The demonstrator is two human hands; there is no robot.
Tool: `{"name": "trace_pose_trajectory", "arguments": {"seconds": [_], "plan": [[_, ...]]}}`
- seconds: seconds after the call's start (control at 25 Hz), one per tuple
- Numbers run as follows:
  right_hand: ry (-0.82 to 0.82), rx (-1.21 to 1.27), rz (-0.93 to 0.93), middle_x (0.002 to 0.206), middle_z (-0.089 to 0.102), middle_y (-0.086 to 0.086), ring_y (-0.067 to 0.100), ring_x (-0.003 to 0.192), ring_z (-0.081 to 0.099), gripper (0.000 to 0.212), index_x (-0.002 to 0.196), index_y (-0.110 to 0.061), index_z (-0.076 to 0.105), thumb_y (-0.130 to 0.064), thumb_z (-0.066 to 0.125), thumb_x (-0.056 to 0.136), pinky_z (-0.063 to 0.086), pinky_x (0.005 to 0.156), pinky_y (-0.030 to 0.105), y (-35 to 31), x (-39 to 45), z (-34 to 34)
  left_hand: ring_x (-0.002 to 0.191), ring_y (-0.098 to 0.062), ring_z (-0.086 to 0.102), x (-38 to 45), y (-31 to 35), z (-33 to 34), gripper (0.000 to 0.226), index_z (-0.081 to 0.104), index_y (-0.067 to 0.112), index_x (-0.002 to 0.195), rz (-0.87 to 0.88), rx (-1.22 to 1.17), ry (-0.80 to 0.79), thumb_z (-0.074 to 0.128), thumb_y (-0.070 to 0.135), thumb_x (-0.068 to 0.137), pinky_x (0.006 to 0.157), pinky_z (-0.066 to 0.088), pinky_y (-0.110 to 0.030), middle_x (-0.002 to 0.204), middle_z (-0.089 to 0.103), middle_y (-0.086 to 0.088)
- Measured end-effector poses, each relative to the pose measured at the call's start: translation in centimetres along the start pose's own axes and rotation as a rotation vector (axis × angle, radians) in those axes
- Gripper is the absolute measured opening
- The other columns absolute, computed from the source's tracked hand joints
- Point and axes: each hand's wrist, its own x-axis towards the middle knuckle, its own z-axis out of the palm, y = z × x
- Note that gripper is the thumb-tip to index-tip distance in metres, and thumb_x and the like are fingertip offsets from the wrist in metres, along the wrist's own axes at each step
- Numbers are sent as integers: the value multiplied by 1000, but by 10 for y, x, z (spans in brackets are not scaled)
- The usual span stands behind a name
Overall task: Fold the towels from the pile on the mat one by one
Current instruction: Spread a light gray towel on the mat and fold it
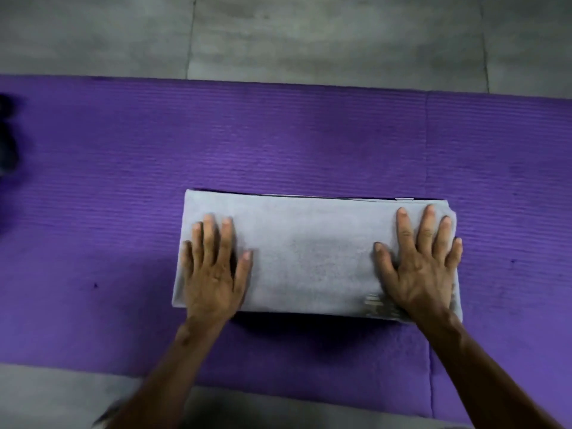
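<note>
Head view: we see a soft, fuzzy grey towel (309, 258), folded into a long rectangle, lying on a ridged purple mat (278, 134) over grey floor (309, 35). Our left hand (213, 267) and right hand (421, 264) press flat on its two ends, fingers straight and spread.

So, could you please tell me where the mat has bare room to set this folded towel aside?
The purple mat lies bare between the grey towel and the floor beyond, and right of the towel. Both hands, left and right, crowd the towel's ends; something dark sits at far left.
</note>
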Motion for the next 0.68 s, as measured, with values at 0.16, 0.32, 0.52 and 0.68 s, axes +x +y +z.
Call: {"name": "trace_pose_trajectory", "arguments": {"seconds": [0.16, 0.32, 0.52, 0.68], "plan": [[12, -10, -37, 161, 13, 20, 47, 146, 9, 84, 155, -26, 20, -71, 31, 85, 15, 110, 68, -1, -2, -4, 148, -33, 13, -45, -37, 7, 62, 21, 21, 154, -151, -82, -39, 21, 48, 99, 116, 18, -58, 161, 14, -10], [113, 23, -25, 159, 22, 21, 44, 145, 18, 73, 153, -13, 27, -53, 35, 93, 16, 113, 67, -33, -13, -14, 149, -31, 11, -34, 10, -12, 60, 20, 8, 153, 22, -128, 56, 28, 27, 97, 119, 13, -52, 161, 14, -13], [87, 81, -553, 162, 20, 10, 31, 150, 16, 58, 153, -13, 29, -38, 34, 101, 25, 115, 54, -134, -91, 15, 150, -25, 6, -44, 38, 13, 63, 16, 8, 154, 190, -132, -53, 26, 35, 98, 118, 16, -51, 162, 10, -10], [76, -6, -286, 162, 20, 7, 33, 148, 20, 60, 154, -19, 30, -49, 29, 101, 21, 117, 54, -32, -80, 14, 147, -33, 17, -52, -27, 14, 66, 20, 2, 152, -137, -99, -75, 21, 41, 100, 117, 20, -54, 159, 17, -19]]}}
